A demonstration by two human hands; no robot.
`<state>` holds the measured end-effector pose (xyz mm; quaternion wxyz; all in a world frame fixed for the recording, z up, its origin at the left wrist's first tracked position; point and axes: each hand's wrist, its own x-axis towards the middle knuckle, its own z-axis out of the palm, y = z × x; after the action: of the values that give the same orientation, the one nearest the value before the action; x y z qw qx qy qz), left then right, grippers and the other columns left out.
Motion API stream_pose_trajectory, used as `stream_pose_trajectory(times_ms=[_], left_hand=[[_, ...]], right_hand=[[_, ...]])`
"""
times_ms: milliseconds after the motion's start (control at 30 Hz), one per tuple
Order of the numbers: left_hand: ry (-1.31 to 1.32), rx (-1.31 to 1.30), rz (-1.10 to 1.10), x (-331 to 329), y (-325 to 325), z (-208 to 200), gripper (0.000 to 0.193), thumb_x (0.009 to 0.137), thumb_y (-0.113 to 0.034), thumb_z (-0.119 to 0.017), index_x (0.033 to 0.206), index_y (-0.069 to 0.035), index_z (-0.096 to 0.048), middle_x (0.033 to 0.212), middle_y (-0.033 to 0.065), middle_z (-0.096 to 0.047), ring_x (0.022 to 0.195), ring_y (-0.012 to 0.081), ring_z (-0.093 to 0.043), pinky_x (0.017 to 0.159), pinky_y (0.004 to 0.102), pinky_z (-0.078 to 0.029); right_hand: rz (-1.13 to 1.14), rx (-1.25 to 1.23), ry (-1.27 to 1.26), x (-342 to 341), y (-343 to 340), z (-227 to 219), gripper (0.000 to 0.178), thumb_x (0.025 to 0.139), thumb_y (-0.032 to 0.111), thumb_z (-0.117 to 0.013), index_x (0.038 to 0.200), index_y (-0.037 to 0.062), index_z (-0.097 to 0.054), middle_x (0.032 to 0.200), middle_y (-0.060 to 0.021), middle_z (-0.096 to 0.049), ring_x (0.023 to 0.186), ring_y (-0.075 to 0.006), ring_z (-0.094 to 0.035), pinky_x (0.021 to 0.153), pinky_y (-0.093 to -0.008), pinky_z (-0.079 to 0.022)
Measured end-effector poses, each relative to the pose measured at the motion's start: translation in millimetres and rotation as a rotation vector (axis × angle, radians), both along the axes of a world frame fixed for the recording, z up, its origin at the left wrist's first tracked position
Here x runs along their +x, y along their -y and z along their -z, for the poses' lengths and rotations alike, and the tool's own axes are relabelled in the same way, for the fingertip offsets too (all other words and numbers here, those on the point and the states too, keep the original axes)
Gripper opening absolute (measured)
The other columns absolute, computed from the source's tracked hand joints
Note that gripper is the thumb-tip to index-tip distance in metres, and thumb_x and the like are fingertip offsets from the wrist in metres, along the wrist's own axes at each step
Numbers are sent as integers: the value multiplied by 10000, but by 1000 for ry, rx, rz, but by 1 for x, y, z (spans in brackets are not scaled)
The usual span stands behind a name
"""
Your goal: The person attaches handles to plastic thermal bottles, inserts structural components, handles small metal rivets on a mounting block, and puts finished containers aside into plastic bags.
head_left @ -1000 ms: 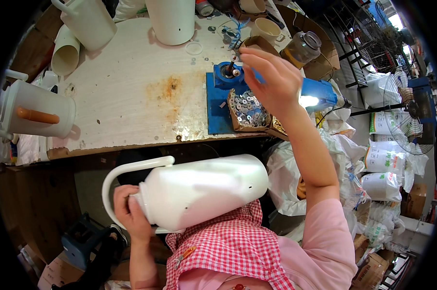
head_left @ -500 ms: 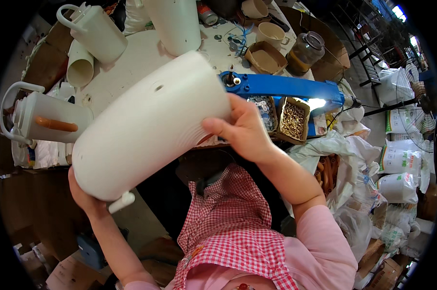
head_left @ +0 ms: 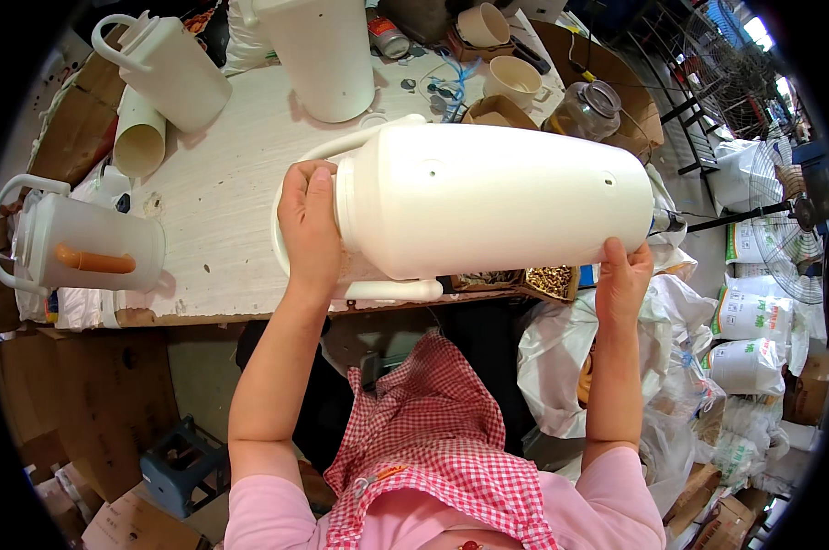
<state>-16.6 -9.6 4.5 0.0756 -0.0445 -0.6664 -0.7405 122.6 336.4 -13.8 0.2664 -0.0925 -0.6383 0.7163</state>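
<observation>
A white plastic jug (head_left: 515,197) lies sideways in the air over the table's front edge, held by both my hands. Two small holes show in its wall. My left hand (head_left: 312,220) is wrapped round its neck at the left end, where a white carry handle (head_left: 378,291) loops around. At the other end, my right hand (head_left: 625,275) grips the rim of the base from below, thumb on the near side. The jug hides most of the blue machine arm and part of the small boxes of metal pieces, among them a box of brass-coloured rivets (head_left: 550,282).
On the white table (head_left: 236,211) stand other white jugs (head_left: 181,78), one with an orange handle (head_left: 93,259). Mugs (head_left: 515,78) and a clear jar (head_left: 587,112) are at the back right. Plastic bags (head_left: 556,367) hang at the right; a blue stool (head_left: 183,467) stands lower left.
The jug has swung from a slant on the left to nearly level and moved right. My left hand is now round its neck; my right hand has shifted right and down to its base.
</observation>
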Motion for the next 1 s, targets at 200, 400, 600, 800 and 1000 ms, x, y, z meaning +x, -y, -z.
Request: stream_pose_trajectory(times_ms=[200,400,600,800,1000], left_hand=[[14,-39,-18,-1,-11,6,230,1047,-205,-476,1021,-8,-593,918,40,-614,821,96,-544,759,259,-467],[29,-62,-31,-5,-14,-2,240,1042,-219,-479,1015,-11,-595,897,36,-617,810,100,-545,748,263,-465],[111,-156,-25,-8,-9,-3,279,1043,-254,-456,979,-41,-624,889,22,-612,834,112,-542,794,290,-453],[64,-175,17,-11,-11,17,296,1042,-269,-470,1001,-7,-602,893,59,-609,832,147,-541,787,314,-465],[-402,-316,22,-25,-12,-8,361,1024,-206,-560,1299,24,-596,1254,106,-642,1189,215,-578,1055,353,-431]], right_hand=[[59,-17,-13,0,-3,10,413,866,184,-819,1175,-13,-629,1123,-76,-708,1020,-150,-666,942,-300,-500],[98,-28,-8,-4,-1,5,419,851,193,-834,1158,-21,-645,1086,-79,-718,983,-138,-665,924,-286,-488],[88,20,68,0,5,-6,418,857,230,-831,1140,-25,-659,1063,-73,-723,952,-129,-661,905,-280,-488],[72,110,162,5,10,-18,379,884,233,-795,1125,-38,-685,1044,-70,-728,931,-129,-665,865,-287,-507],[25,108,166,-5,17,-18,290,905,210,-750,1099,0,-704,981,-72,-736,843,-138,-685,745,-297,-554]])
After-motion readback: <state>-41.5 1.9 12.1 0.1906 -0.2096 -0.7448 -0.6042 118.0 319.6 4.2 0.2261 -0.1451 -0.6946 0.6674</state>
